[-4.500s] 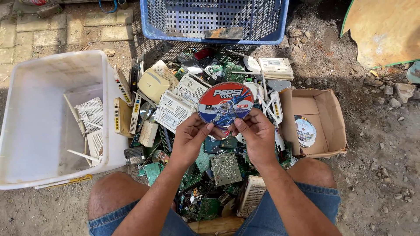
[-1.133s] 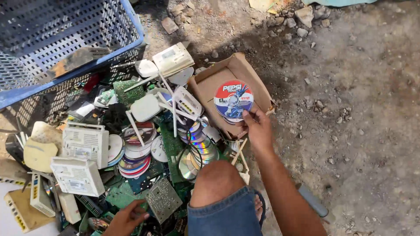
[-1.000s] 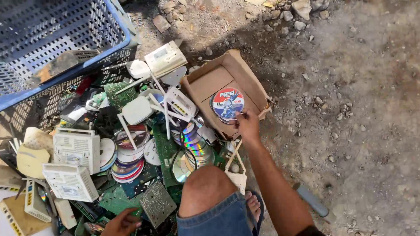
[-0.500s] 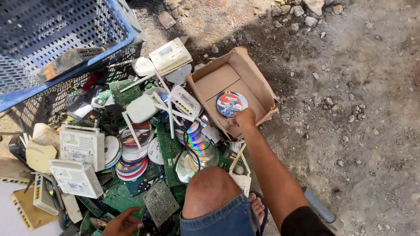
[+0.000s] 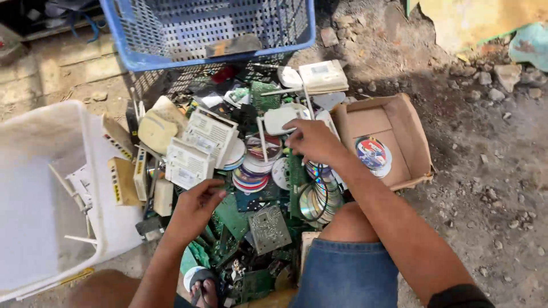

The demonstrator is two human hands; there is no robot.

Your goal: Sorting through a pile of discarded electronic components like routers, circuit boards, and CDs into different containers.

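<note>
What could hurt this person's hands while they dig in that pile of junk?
The right hand reaches bare over loose discs and green circuit boards; cracked discs or sharp board edges might cut fingers. The left hand hovers over more boards, with the same risk. A bare sandalled foot sits among the scrap and could get scratched.

The left hand (image 5: 197,201) sits near and left of centre, palm down, fingers curled loosely inward with nothing gripped between them; its forearm runs back toward the near-left edge. The right hand (image 5: 311,140) reaches farther out, its bare forearm crossing diagonally from the near right corner (a dark sleeve shows there), fingers bent downward, fingertips (image 5: 291,126) pointing left, nothing visibly pinched.
</note>
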